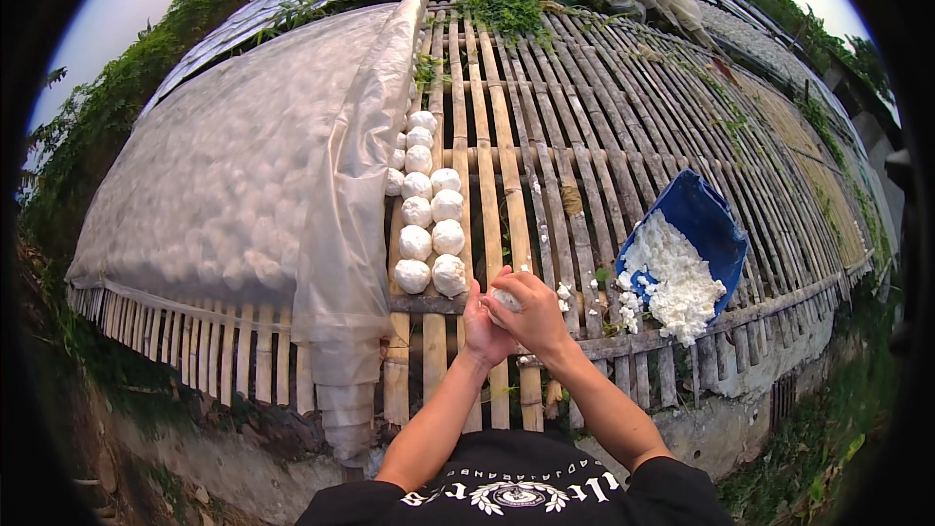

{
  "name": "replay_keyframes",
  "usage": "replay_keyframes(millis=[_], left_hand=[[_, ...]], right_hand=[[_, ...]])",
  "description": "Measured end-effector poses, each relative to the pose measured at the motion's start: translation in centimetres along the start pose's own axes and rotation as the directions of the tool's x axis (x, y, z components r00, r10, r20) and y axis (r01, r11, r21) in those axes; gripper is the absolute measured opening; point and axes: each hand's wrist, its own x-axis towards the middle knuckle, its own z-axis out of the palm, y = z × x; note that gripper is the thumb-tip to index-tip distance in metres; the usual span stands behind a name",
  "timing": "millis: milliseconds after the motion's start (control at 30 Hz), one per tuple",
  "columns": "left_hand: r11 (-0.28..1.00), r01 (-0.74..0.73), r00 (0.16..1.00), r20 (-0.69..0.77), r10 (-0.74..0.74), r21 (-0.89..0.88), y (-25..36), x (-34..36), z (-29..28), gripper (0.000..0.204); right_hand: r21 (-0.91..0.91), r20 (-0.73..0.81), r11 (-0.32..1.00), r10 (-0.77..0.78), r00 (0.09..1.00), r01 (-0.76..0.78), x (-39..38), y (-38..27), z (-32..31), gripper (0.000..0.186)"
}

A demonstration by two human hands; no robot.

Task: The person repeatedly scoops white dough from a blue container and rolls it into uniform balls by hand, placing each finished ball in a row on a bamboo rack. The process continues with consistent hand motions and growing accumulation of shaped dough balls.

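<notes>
While rows of white balls [417, 211] run up the frame left of centre, nearer my left hand [484, 333], I cup a white lump [505, 300] between it and my right hand [536, 312] at lower centre, the blue container [703, 206] farther right.

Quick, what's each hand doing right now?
Left hand: cupped, holding a white ball together with the other hand.
Right hand: closed around the same ball.

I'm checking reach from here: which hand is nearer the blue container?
Right. The right hand, cupped over a white lump, is to the left of the blue container; the left hand, at the lump's left side, is farther left of it.
</notes>
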Motion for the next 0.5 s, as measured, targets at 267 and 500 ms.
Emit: replay_keyframes(millis=[267, 500], left_hand=[[0.941, -0.117, 0.991, -0.028, 0.132, 0.316, -0.8, -0.5, 2.3, 0.061], [0.984, 0.155, 0.978, 0.127, -0.166, 0.093, 1.6, -1.0, 1.4, 0.071]], right_hand=[[-0.164, -0.159, 0.985, 0.033, 0.987, -0.059, 0.4, -0.6, 1.1, 0.044], [-0.011, 0.042, 1.000, -0.011, 0.999, 0.012, 0.5, -1.4, 0.4, 0.033]])
